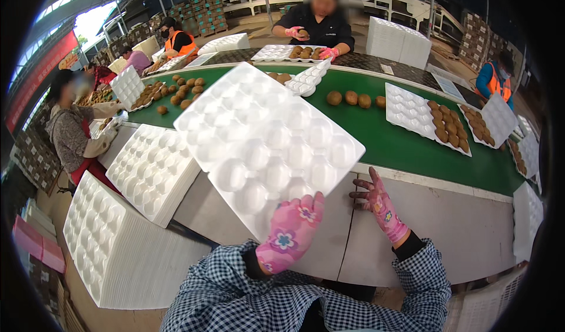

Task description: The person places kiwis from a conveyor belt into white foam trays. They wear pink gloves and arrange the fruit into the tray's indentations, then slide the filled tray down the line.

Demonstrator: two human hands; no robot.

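Note:
My left hand [289,235], in a pink flowered glove, grips the near edge of a white moulded foam fruit tray [269,142]. The tray is tilted up above the grey metal worktop [410,226] and hides part of the green conveyor belt [362,137] behind it. No fruit lies in its cups. My right hand [375,201], gloved in the same pattern with darkened fingertips, hovers over the worktop with fingers spread, holding nothing. Loose kiwifruit [351,98] rest on the belt beyond. To their right sits an unfolded foam tray [410,111], one half filled with kiwifruit [450,126].
At my left stand two stacks of foam trays, a nearer stack [150,261] and a farther stack [154,168]. A co-worker [75,129] stands past them. Across the belt another person [320,23] holds a kiwifruit above a part-filled tray [273,52]. More filled trays [476,126] lie right.

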